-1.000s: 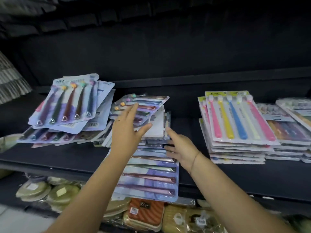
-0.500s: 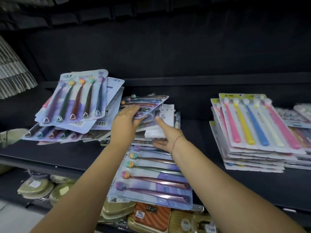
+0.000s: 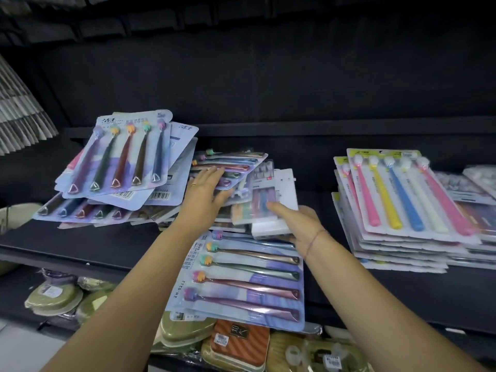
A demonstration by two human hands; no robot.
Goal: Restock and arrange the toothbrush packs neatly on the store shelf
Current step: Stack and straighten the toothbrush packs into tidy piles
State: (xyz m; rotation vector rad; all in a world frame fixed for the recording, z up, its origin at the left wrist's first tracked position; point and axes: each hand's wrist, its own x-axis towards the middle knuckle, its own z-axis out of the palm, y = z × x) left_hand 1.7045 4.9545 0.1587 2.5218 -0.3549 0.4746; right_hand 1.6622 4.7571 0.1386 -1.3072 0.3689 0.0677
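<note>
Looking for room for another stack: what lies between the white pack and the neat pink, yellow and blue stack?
Only bare black shelf, seen in the head view, between the white pack in the right hand and the neat stack.

Below the right hand (image 3: 298, 224), the front five-brush pack (image 3: 241, 280) bears "ZH-0212" sideways along its left edge. Left of the left hand (image 3: 206, 189), the top tilted pack (image 3: 120, 154) shows "洁王" and "5" on its header. The card beneath (image 3: 185, 140) repeats "洁王". Print on the white pack (image 3: 284, 189) held by the right hand is too small to read.
</note>
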